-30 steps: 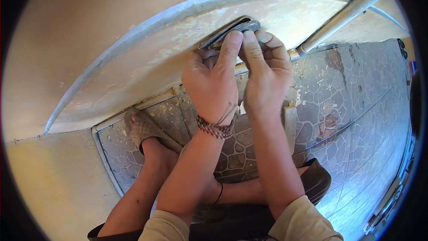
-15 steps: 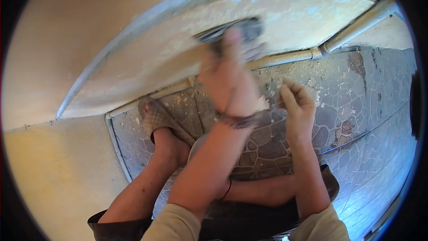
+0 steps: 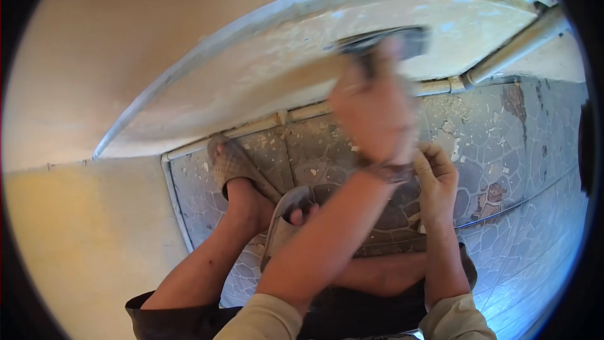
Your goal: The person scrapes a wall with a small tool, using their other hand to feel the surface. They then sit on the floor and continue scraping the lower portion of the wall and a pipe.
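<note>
My left hand (image 3: pixel 374 110), blurred by motion, grips a dark flat-bladed scraper (image 3: pixel 412 43). The thumb lies along the tool, and its blade is held against or close to the pale wall (image 3: pixel 283 56), below a raised curved ridge (image 3: pixel 251 22). The tool's exact shape is smeared. My right hand (image 3: pixel 438 179) hangs in the air over the floor, close to my left wrist. Its fingers are loosely bent and apart from the thumb, with nothing seen between them; the fingertips lie partly behind the left wrist.
A pipe (image 3: pixel 308 112) runs along the wall's foot and meets a thicker pipe (image 3: pixel 516 47) at the right. Pale flakes (image 3: pixel 448 127) litter the stone-patterned floor (image 3: pixel 535 145). My sandalled feet (image 3: pixel 236 167) are below the wall. A thin cable (image 3: pixel 497 213) crosses the floor.
My left hand has moved right along the wall with the scraper. My right hand sits slightly lower and farther right, now partly behind the left wrist. The second sandal has come into view.
</note>
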`<state>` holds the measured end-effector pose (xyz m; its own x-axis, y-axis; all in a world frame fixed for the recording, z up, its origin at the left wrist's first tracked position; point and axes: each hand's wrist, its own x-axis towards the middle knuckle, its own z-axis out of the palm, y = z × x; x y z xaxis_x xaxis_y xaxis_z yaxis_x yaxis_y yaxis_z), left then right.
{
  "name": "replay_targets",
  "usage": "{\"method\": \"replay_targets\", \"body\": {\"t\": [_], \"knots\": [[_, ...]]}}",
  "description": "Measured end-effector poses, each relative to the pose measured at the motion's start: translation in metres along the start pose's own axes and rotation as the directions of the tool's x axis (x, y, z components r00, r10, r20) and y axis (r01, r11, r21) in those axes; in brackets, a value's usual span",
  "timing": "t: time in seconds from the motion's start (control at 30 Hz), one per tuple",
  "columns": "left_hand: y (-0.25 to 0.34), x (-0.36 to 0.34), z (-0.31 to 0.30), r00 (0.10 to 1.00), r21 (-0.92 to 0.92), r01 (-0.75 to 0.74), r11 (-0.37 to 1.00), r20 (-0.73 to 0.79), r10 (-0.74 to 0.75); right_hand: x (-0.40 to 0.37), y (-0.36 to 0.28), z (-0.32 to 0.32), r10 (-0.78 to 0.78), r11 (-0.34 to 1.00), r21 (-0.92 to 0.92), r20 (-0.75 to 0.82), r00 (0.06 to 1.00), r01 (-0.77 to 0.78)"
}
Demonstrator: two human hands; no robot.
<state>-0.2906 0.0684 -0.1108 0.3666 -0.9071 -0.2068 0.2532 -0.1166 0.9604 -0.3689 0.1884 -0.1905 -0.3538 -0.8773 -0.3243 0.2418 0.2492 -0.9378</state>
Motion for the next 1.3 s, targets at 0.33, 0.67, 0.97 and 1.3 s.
{"method": "replay_targets", "body": {"t": [0.33,0.67,0.97,1.3], "knots": [[-0.006,-0.001,-0.011,0.999,0.188,-0.013,0.982,0.033,0.007,0.008,-0.002,-0.009,0.080,0.996,0.044,-0.046,0.996,-0.077],[0.019,0.005,-0.028,0.996,0.089,-0.064,0.994,-0.048,0.068,0.008,-0.005,-0.019,0.110,0.991,0.088,-0.068,0.992,-0.104],[0.012,0.015,-0.044,0.991,-0.037,-0.041,0.998,-0.132,0.036,0.006,-0.001,-0.017,0.145,0.987,0.083,-0.080,0.986,-0.139],[0.009,0.013,-0.060,0.995,0.039,-0.006,0.999,-0.095,0.009,0.003,0.015,-0.021,0.221,0.973,0.073,-0.047,0.974,-0.217]]}}
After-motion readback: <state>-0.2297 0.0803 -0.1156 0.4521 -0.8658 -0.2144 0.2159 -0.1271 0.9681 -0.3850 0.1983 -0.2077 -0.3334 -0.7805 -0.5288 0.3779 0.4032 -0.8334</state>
